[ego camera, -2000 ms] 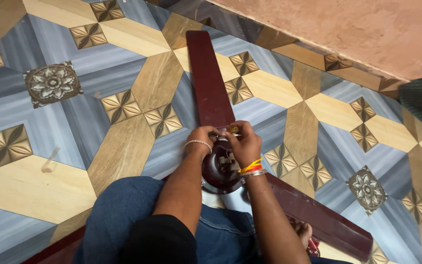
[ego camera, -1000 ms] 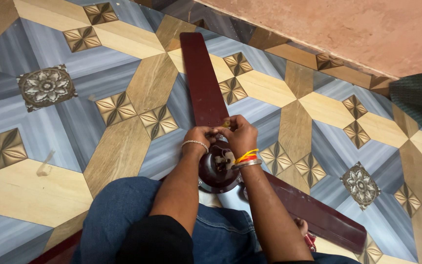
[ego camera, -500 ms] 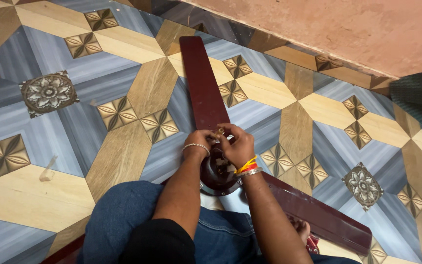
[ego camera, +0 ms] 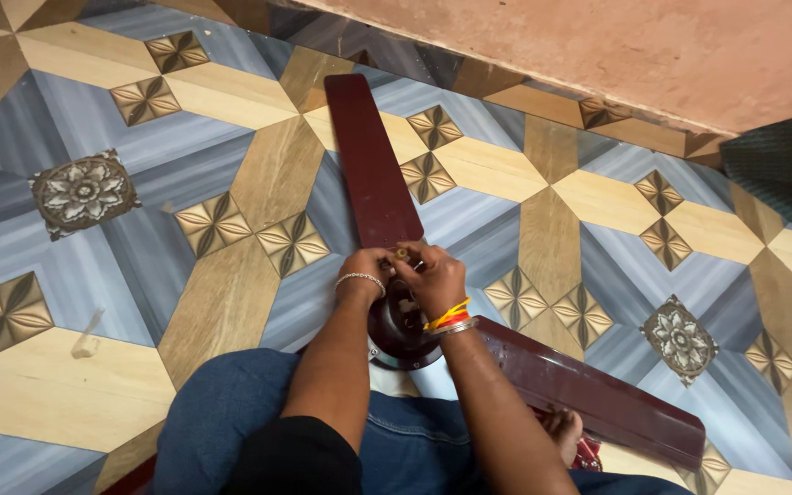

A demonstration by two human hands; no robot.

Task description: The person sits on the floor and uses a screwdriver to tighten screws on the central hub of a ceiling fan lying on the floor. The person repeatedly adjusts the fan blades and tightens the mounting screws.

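Observation:
A dark maroon ceiling fan lies on the patterned floor, its round motor housing (ego camera: 398, 328) just in front of my knees. One blade (ego camera: 370, 163) points away from me, another blade (ego camera: 598, 392) runs off to the right. My left hand (ego camera: 366, 266) and my right hand (ego camera: 431, 273) meet at the root of the far blade, fingertips pinched around a small brass-coloured fastener (ego camera: 401, 253). My left wrist wears a silver bracelet, my right wrist coloured threads and a bangle.
I sit on the floor in blue jeans (ego camera: 231, 412), a bare foot (ego camera: 563, 431) tucked under the right blade. A pinkish wall (ego camera: 616, 46) runs along the top. A dark mat (ego camera: 781, 165) lies at the right edge. A small pale scrap (ego camera: 87, 337) lies at left.
The view has drifted slightly. Both hands stay at the blade root on the motor housing with only small finger movements.

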